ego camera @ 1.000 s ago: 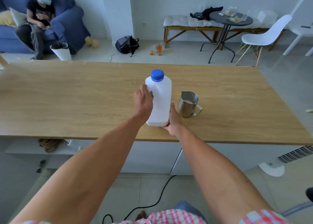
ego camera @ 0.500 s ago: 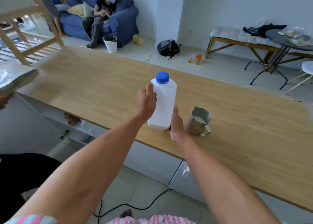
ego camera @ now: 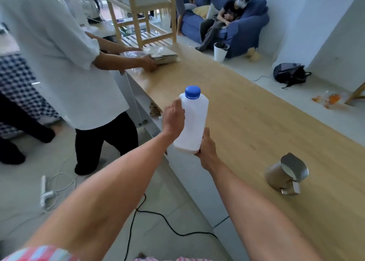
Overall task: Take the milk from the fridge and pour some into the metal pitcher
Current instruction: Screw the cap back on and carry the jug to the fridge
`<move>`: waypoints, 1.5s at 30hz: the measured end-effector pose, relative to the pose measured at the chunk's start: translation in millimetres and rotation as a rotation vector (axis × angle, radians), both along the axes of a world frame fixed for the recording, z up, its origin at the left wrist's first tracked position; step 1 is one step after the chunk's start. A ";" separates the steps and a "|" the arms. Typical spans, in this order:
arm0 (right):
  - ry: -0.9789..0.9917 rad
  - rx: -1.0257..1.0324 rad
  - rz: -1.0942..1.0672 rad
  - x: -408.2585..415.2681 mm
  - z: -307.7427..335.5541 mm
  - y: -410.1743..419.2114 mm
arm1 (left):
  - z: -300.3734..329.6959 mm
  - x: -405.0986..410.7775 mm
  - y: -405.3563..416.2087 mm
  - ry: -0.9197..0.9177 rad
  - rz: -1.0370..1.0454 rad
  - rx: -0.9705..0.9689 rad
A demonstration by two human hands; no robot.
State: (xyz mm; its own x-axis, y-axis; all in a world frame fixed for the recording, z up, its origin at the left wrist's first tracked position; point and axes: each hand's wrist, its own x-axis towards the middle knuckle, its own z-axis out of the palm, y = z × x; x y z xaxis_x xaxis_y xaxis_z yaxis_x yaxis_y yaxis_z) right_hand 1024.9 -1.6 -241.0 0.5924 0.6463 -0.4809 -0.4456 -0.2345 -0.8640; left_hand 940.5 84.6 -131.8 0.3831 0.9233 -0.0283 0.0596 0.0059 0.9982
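Both hands hold the capped milk bottle (ego camera: 192, 122) upright in the air, over the near edge of the worktop (ego camera: 256, 122): the left hand (ego camera: 173, 118) wraps its side and the right hand (ego camera: 207, 148) cups its base. The pitcher (ego camera: 286, 173) stands on the worktop well to the right, with milk inside. A person in a white shirt (ego camera: 59, 53) handles things at the worktop's far end.

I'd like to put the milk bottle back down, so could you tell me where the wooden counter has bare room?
The widest bare stretch of the wooden counter runs from the metal pitcher up to the stack of wrapped items at the far end. The milk bottle, held in the left hand and right hand, hangs beside its near edge. That far end is crowded: another person's hands work there.
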 end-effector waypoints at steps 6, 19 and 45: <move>-0.042 0.034 0.221 -76.5 9.7 53.3 | 1.0 -91.6 41.1 -0.005 0.224 0.044; -0.012 0.089 0.617 -308.3 21.6 154.3 | 17.4 -348.8 95.5 -0.002 0.656 0.084; -0.040 0.083 1.491 -727.5 43.6 148.1 | 34.2 -741.0 -6.8 0.121 1.514 0.110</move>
